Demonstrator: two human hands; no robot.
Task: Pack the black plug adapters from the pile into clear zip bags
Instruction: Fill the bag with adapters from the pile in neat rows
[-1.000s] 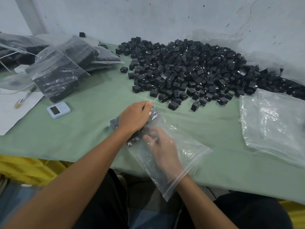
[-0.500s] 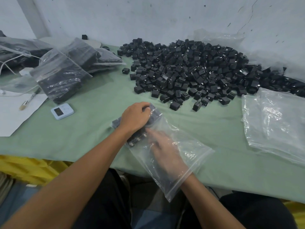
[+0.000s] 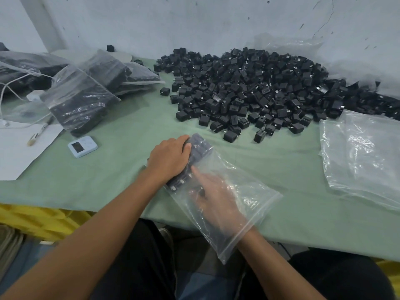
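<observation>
Where the green cloth [image 3: 129, 126] runs bare in front of the pile [image 3: 249, 89] of boxy black plug adapters, the crinkled clear zip bag [image 3: 244, 191] lies slantwise, its mouth overhanging the cloth's edge farthest from the pile. The left hand [image 3: 168, 159] cups the bag's end nearer the pile, fingers curled over a packed row of adapters [image 3: 199, 148]. The right hand [image 3: 216, 200] lies inside the film, fingers straight, touching that row.

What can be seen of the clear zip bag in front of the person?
The clear zip bag is thin, crinkly plastic, lying slantwise on the green tablecloth, its open zip mouth hanging over the near edge. At its closed far end black adapters sit packed in rows. The left hand grips that end from outside; the right hand is inside, fingers extended toward the adapters.
</observation>
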